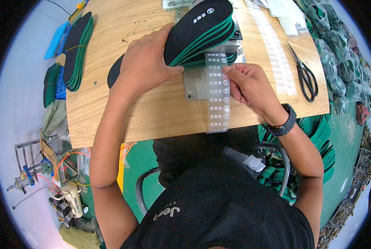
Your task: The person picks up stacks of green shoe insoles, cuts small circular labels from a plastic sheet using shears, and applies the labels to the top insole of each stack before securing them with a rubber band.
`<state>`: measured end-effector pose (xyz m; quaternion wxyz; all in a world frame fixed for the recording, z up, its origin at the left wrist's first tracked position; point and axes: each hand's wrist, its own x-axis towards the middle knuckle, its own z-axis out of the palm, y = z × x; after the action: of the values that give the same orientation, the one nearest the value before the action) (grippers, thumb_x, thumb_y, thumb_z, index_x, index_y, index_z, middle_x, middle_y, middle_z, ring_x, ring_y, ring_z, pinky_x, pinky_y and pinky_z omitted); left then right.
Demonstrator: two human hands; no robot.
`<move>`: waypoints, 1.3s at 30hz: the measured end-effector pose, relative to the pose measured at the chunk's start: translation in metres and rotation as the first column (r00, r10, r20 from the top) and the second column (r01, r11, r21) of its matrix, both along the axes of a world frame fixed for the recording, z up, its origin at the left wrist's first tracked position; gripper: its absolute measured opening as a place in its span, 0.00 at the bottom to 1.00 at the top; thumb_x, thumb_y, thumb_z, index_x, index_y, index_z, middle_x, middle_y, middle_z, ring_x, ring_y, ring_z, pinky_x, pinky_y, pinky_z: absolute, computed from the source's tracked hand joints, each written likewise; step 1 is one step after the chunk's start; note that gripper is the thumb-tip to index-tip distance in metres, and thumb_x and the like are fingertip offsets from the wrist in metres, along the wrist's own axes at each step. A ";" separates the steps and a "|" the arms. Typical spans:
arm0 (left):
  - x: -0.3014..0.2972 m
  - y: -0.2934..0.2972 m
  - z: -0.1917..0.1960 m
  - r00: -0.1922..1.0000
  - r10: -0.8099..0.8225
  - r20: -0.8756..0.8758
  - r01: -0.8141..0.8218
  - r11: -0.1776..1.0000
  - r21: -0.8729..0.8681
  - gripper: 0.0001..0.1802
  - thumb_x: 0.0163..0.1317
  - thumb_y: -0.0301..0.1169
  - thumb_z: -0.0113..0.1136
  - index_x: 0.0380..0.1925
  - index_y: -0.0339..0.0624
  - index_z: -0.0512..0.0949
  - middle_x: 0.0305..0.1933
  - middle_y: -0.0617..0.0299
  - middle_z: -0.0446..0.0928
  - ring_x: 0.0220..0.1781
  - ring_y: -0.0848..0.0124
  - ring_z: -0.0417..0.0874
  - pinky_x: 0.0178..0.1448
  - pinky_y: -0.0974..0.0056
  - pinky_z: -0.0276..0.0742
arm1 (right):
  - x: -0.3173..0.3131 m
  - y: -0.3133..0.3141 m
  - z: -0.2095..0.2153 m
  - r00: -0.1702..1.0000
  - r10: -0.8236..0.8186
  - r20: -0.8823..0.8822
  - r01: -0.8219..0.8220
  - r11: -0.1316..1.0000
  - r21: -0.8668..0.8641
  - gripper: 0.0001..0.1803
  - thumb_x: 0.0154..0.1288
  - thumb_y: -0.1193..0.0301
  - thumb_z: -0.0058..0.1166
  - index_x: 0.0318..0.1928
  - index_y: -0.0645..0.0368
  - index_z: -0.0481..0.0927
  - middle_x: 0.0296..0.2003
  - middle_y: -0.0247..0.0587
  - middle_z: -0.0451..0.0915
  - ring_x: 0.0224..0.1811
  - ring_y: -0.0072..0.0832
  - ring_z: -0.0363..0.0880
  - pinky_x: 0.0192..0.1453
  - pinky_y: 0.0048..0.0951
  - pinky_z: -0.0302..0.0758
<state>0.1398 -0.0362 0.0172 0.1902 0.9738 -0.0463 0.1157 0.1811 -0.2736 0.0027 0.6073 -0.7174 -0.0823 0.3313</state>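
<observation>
A fanned stack of black insoles with green undersides (202, 29) sits tilted at the table's far middle. My left hand (146, 62) is closed on its near side, thumb by the lower edge, fingers partly hidden. The top insole bears a small white print. My right hand (252, 85) pinches the right edge of a clear strip of white printed transfer labels (218, 91) between thumb and curled fingers. The strip hangs over a grey metal plate (195, 85) and past the table's near edge. Another black insole end (115, 71) shows beneath my left forearm.
Black-handled scissors (306, 79) lie at the right, beside a long pale label strip (272, 50). Banded insole bundles (78, 52) stand at the left edge of the wooden table (160, 116). Bagged goods (335, 54) are piled at the right; green insoles (318, 137) lie below the table.
</observation>
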 end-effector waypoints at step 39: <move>-0.020 0.031 0.001 0.980 0.183 0.074 -0.082 0.718 -0.691 0.12 0.48 0.30 0.63 0.32 0.35 0.79 0.26 0.65 0.78 0.28 0.78 0.74 0.37 0.70 0.73 | 0.009 0.002 0.006 0.999 -0.009 -0.043 0.007 0.998 -0.054 0.16 0.65 0.67 0.52 0.20 0.59 0.74 0.09 0.30 0.67 0.08 0.15 0.58 0.12 0.19 0.51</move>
<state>0.1197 -0.0054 0.0178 0.5231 0.8255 0.0567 0.2044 0.1900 -0.2720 0.0089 0.5906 -0.7267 -0.0573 0.3463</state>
